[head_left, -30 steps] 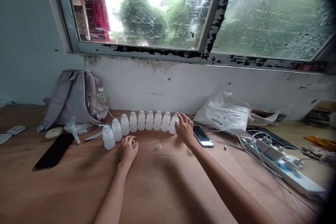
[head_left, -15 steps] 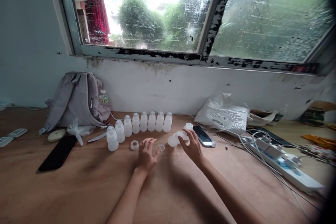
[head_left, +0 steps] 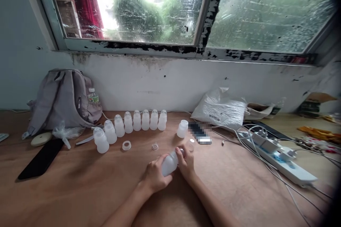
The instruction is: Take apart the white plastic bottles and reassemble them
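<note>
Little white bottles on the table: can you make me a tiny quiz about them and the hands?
1. True or false: both hands are on the same small white bottle.
2. What stands alone to the right of the row of bottles? A) a cup B) a single white bottle C) a spoon
3. Which thing leans against the wall at the table's left end?

Key
1. True: the left hand wraps its body and the right hand is at its neck end.
2. B: a lone bottle stands apart from the row, near the phone.
3. The grey backpack.
</note>
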`<state>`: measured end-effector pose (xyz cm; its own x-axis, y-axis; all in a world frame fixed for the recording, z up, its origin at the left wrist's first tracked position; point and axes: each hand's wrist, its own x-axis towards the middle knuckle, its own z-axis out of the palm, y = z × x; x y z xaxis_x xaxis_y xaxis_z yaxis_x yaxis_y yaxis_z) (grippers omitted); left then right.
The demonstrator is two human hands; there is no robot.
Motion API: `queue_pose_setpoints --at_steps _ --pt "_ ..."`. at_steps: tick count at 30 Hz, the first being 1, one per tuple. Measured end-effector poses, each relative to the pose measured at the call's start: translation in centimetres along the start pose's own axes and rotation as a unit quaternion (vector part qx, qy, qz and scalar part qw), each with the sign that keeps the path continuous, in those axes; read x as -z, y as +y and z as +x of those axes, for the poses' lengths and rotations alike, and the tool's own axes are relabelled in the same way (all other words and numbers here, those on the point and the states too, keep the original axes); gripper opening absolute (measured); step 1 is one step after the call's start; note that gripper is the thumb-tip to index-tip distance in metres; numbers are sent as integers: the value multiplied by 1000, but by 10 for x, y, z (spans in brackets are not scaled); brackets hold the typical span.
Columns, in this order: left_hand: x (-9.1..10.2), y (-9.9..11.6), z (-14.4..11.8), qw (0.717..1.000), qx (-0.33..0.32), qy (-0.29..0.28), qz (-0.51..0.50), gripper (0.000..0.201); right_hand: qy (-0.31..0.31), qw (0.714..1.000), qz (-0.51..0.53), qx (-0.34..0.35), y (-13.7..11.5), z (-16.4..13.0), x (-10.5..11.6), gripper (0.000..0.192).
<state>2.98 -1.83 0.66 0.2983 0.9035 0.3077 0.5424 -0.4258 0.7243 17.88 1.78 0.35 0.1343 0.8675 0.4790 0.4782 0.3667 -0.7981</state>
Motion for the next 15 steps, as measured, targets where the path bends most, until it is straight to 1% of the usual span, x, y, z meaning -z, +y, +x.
queue_pose_setpoints --at_steps 4,6,7,8,10,11,13,15 --pt "9 7 5 991 31 -47 -119 45 12 1000 8 25 0 0 5 17" --pt "11 8 8 973 56 -86 -207 38 17 999 18 33 -1 -1 7 15" --pt "12 8 9 954 78 -122 -264 36 18 999 24 37 -2 -1 8 14" --pt "13 7 10 924 105 -166 -327 35 18 998 31 41 -2 -2 8 14" --pt "16 2 10 848 158 -249 -441 37 12 998 48 49 -3 -5 6 14" --pt "18 -1 10 811 177 -278 -483 39 9 997 55 51 -3 -6 5 15" --pt "22 -9 9 752 203 -316 -542 45 10 997 60 49 -3 -6 3 18" --pt "26 -15 7 703 218 -349 -579 52 38 997 57 30 -1 -3 4 23"
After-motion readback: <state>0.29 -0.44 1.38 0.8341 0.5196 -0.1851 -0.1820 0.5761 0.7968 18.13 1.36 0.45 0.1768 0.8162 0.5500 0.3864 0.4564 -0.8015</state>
